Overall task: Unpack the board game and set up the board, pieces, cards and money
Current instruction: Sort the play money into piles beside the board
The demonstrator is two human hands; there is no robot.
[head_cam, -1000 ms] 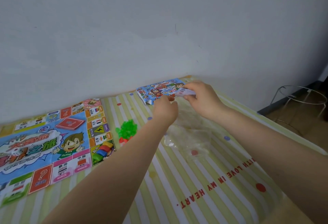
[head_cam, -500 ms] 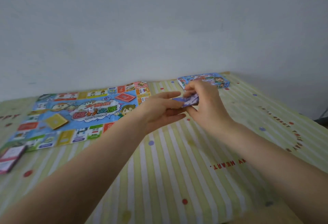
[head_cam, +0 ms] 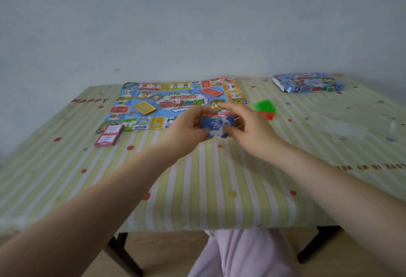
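Both the left hand (head_cam: 186,127) and the right hand (head_cam: 243,126) pinch the blue money stack (head_cam: 216,126) above the counter (head_cam: 197,188), near the board (head_cam: 175,103). Probably best fanned slowly, thumbs separating notes.

The game board (head_cam: 175,103) lies flat and open on the far side of the table. It is blue in the middle with small colored squares all around. A red card pile (head_cam: 210,92) and a yellow card pile (head_cam: 145,108) lie on it. A pink card stack (head_cam: 108,135) sits just off its near left corner. Little green and red pieces (head_cam: 264,108) lie in a heap to the right. The blue game box (head_cam: 307,85) rests far right. A blue wad of play money (head_cam: 216,126) is held up between both hands.
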